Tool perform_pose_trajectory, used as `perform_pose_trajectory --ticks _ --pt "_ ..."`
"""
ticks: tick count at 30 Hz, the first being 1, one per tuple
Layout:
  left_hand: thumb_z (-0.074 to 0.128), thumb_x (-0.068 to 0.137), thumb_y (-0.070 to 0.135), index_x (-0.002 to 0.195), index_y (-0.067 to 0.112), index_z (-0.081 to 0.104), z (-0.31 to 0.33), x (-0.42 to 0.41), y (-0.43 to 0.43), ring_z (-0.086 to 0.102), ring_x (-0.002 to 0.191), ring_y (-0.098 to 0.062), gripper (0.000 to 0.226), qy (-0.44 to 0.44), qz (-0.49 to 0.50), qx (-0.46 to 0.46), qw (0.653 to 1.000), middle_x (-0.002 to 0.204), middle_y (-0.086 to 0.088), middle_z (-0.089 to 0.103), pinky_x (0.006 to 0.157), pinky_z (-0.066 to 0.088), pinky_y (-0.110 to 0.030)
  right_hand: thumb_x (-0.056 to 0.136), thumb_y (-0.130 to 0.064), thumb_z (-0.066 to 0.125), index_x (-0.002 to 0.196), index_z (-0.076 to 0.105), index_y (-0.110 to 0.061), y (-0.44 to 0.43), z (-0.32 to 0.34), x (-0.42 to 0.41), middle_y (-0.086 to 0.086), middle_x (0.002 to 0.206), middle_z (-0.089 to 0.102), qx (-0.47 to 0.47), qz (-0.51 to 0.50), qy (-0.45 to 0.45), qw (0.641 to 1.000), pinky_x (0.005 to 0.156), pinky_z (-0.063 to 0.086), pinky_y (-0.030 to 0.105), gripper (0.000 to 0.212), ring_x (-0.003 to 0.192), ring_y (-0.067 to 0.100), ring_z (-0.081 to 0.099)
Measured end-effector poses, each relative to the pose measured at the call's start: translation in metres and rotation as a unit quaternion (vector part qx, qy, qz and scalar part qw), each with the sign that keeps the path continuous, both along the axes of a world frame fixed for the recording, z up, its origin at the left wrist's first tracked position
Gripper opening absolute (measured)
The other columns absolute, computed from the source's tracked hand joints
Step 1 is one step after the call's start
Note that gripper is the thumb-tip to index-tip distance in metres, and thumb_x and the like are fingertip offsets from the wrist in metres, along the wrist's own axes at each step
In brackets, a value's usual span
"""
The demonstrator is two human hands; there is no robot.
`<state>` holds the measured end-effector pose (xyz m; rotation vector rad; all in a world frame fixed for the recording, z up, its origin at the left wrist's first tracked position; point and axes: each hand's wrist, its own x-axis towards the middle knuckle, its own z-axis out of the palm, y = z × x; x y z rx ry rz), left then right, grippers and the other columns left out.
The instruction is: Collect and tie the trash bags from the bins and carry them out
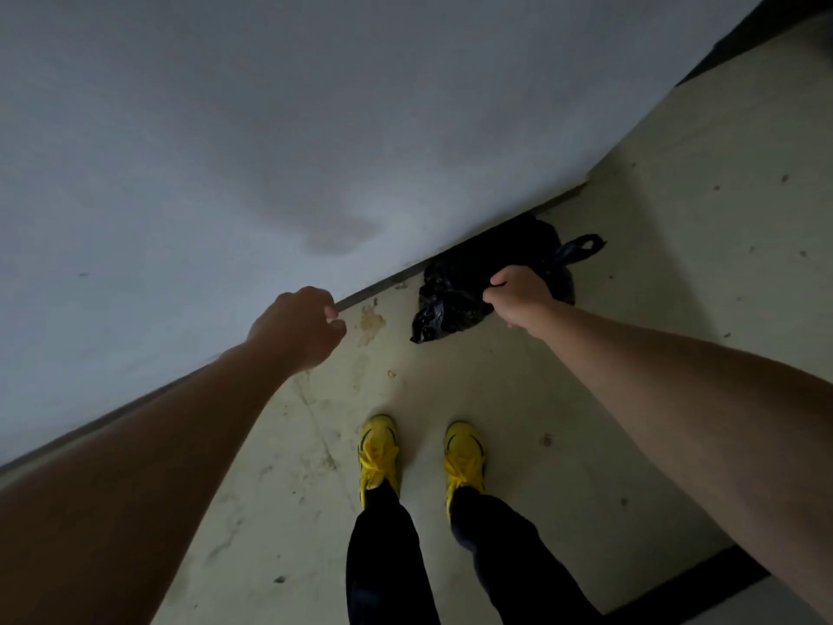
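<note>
black trash bag [455, 281] sits on the floor [653, 331] tight against the wall [225, 128]; looks soft and light, so grab the bunched neck imo; right hand [518, 296] grips it there, fingers curled; left hand [297, 327] hangs loosely curled, empty

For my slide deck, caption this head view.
Right hand grips a black trash bag beside the wall; left hand empty.
</note>
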<state>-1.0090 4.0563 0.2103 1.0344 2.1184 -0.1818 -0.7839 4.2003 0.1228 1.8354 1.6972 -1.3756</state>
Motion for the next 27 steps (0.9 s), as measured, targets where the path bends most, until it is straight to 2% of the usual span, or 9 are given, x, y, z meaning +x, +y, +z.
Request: perform_pose_trajectory --ticks 3,6,8,11,13,14,17,21,27 --pt "0.055 0.092 0.031 0.11 0.018 0.064 0.037 0.006 -0.009 0.06 0.106 -0.027 0.024 0.002 0.03 0.013 0.999 0.116 -0.008 0.065 0.092 0.05 -0.042 0.095 -0.024 0.054 0.137 0.051 -0.011 0.001 0.04 0.003 0.014 0.129 0.06 0.013 0.054 -0.012 0.998 0.091 0.048 0.036 0.044 0.113 0.032 0.06" --pt "0.056 0.092 0.03 0.113 0.014 0.064 0.102 0.016 -0.045 0.06 0.108 -0.028 0.028 0.002 0.07 0.02 0.997 0.119 -0.01 0.065 0.091 0.049 -0.038 0.093 -0.024 0.055 0.128 0.058 -0.01 -0.025 0.109 0.004 0.011 0.124 0.063 0.026 0.11 -0.006 0.994 0.093 0.048 0.034 0.038 0.111 0.03 0.06" --pt "0.058 0.092 0.029 0.114 0.012 0.064 0.096 0.019 -0.058 0.061 0.106 -0.028 0.029 -0.003 0.093 0.02 0.995 0.119 -0.011 0.065 0.089 0.048 -0.037 0.093 -0.024 0.055 0.117 0.065 -0.006 -0.037 0.107 0.007 0.012 0.116 0.067 0.01 0.124 -0.017 0.992 0.095 0.05 0.039 0.031 0.104 0.029 0.063" --pt "0.06 0.09 0.029 0.112 0.012 0.065 0.136 0.032 -0.089 0.062 0.102 -0.027 0.028 -0.011 0.139 0.028 0.99 0.112 -0.012 0.067 0.088 0.048 -0.036 0.092 -0.021 0.054 0.102 0.069 -0.003 -0.063 0.149 0.012 0.013 0.093 0.068 -0.006 0.179 -0.027 0.984 0.083 0.054 0.036 0.025 0.095 0.032 0.066" --pt "0.061 0.089 0.032 0.111 0.015 0.066 0.191 0.04 -0.12 0.062 0.098 -0.027 0.028 -0.011 0.178 0.037 0.983 0.109 -0.011 0.068 0.086 0.048 -0.035 0.09 -0.021 0.053 0.084 0.067 -0.008 -0.079 0.201 0.003 0.009 0.077 0.059 0.013 0.245 -0.039 0.969 0.069 0.047 0.031 0.02 0.084 0.031 0.064" --pt "0.061 0.088 0.033 0.111 0.017 0.066 0.187 0.043 -0.123 0.062 0.093 -0.025 0.028 -0.011 0.178 0.037 0.983 0.107 -0.011 0.069 0.084 0.049 -0.034 0.089 -0.022 0.052 0.078 0.063 -0.013 -0.081 0.201 0.002 0.006 0.075 0.056 0.01 0.254 -0.06 0.965 0.067 0.044 0.029 0.018 0.081 0.029 0.061" --pt "0.061 0.088 0.034 0.111 0.019 0.065 0.28 0.04 -0.233 0.059 0.084 -0.021 0.028 0.029 0.263 0.063 0.962 0.105 -0.01 0.068 0.077 0.046 -0.032 0.084 -0.025 0.05 0.089 0.067 -0.013 -0.153 0.281 -0.045 0.006 0.09 0.067 0.045 0.376 -0.029 0.925 0.073 0.052 0.03 0.021 0.088 0.028 0.065" --pt "0.06 0.089 0.034 0.114 0.018 0.064 0.314 0.047 -0.334 0.062 0.096 -0.027 0.03 0.056 0.326 0.066 0.941 0.107 -0.011 0.069 0.083 0.05 -0.035 0.088 -0.022 0.048 0.103 0.065 -0.009 -0.228 0.321 -0.089 0.01 0.101 0.067 0.082 0.498 -0.008 0.863 0.074 0.049 0.032 0.026 0.093 0.03 0.064" --pt "0.061 0.09 0.032 0.114 0.014 0.063 0.364 0.078 -0.522 0.062 0.098 -0.027 0.03 0.107 0.45 0.058 0.885 0.107 -0.013 0.067 0.084 0.05 -0.035 0.087 -0.016 0.052 0.104 0.063 -0.015 -0.368 0.386 -0.153 0.005 0.098 0.063 0.175 0.624 0.022 0.761 0.081 0.055 0.037 0.02 0.085 0.024 0.062"
